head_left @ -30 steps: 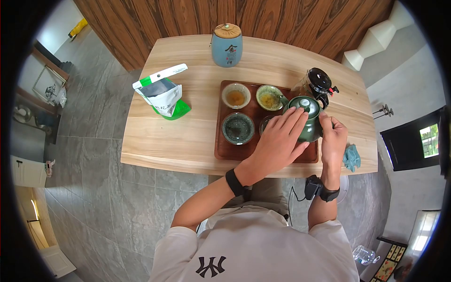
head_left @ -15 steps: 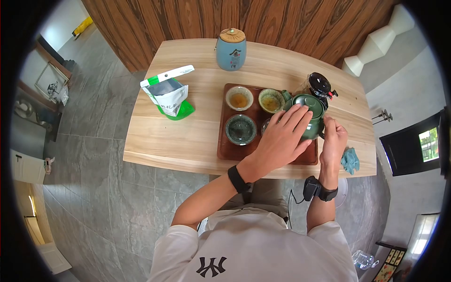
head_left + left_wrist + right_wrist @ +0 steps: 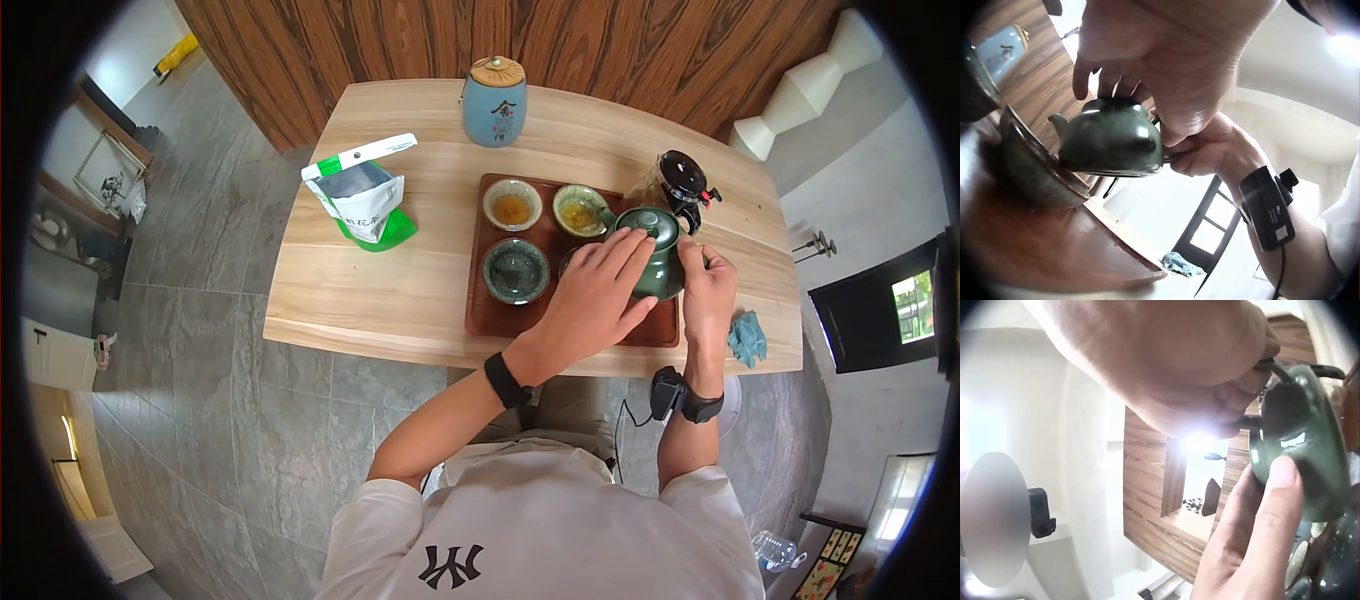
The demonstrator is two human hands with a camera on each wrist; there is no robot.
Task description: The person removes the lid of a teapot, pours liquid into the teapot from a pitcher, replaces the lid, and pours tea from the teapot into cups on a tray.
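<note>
1. The green ceramic teapot is at the right side of the wooden tea tray, lifted just above it in the left wrist view.
2. The right hand has its fingers curled round the teapot's handle.
3. The left hand lays straight fingers on the lid and body, steadying them.
4. Judged risk: if the left fingers slip off, the lid could fall when the teapot tips.
5. A jerky tilt could splash tea past the small green cups onto the tray or bench.
6. The glass pitcher stands just beyond; a swing could knock it.
</note>
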